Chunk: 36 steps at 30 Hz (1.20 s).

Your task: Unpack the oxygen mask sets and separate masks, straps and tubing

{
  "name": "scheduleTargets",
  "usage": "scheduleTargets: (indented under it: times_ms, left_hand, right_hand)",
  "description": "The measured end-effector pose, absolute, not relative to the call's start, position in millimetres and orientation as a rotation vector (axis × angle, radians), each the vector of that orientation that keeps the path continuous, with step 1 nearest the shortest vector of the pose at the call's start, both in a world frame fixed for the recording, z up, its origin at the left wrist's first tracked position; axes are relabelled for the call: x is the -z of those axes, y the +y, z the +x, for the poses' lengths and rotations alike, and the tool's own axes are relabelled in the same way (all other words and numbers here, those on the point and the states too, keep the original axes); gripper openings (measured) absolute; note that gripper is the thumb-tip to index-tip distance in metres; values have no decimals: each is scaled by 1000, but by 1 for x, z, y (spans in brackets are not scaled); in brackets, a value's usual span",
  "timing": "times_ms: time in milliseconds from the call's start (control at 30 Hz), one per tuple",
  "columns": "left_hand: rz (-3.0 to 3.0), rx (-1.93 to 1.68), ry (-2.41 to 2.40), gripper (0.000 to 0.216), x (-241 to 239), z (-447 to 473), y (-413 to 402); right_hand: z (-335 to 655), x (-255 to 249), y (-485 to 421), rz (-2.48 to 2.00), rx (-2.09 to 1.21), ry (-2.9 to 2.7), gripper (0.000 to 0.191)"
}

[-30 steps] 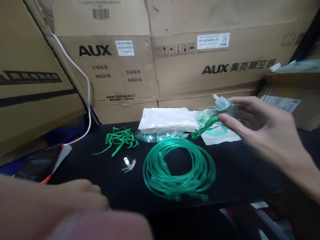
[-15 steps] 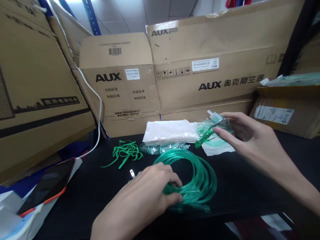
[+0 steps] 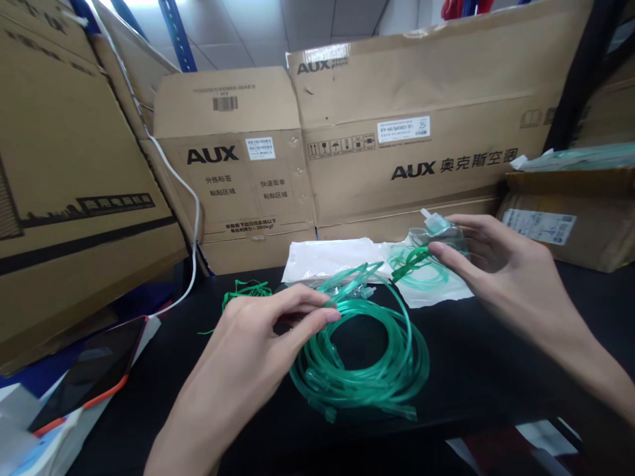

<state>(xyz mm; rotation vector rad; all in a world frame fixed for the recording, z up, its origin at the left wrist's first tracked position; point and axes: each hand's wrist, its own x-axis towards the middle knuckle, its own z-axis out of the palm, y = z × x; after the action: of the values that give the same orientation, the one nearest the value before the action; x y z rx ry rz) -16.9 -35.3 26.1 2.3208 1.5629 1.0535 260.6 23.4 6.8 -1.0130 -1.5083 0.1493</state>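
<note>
A coil of green tubing (image 3: 367, 363) lies on the black table (image 3: 476, 370). My left hand (image 3: 262, 330) pinches one end of that tubing between thumb and fingers and lifts it off the coil. My right hand (image 3: 489, 264) is closed around a clear green oxygen mask (image 3: 436, 235) with a green strap hanging from it, held above the table at the right. A loose bunch of green straps (image 3: 243, 291) lies just behind my left hand.
A white plastic bag (image 3: 332, 261) lies at the back of the table. Large AUX cardboard boxes (image 3: 397, 132) wall in the back and left. A phone in an orange case (image 3: 89, 377) rests at the left. Another carton (image 3: 565, 218) stands at the right.
My left hand came up from the near edge, reached the coil and now lifts a tube end from it. The view tilted upward. My right hand kept hold of the mask.
</note>
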Motion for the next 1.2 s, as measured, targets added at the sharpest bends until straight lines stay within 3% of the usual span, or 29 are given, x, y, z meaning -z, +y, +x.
scheduleTargets:
  times_ms: [300,400,600,733,967,1200]
  left_hand:
    - [2336,-544,1578,14,-16,1,-28]
    - [2302,-506,1514,9,-11,4,-29]
    - [2277,-358,1401,24,-16,6,-41]
    - [2287,-257,1409,23,-13,8,-41]
    - [2184,-415,1432,9,-12,3,-34]
    - [2189,-761,1369,17,-13,2,-18]
  right_hand:
    - [260,-6,24,-1010,-216,-1555,40]
    - [260,-5,24,-1009,-227,-1602,38]
    - [263,-6,22,-1023,-250,-1613,36]
    - [263,-6,23,-1025,-270,-1607,37]
    - [266,-8,18,-986,-437,-1872,37]
    - [277,-8,1,-1051,-451,-2259,40]
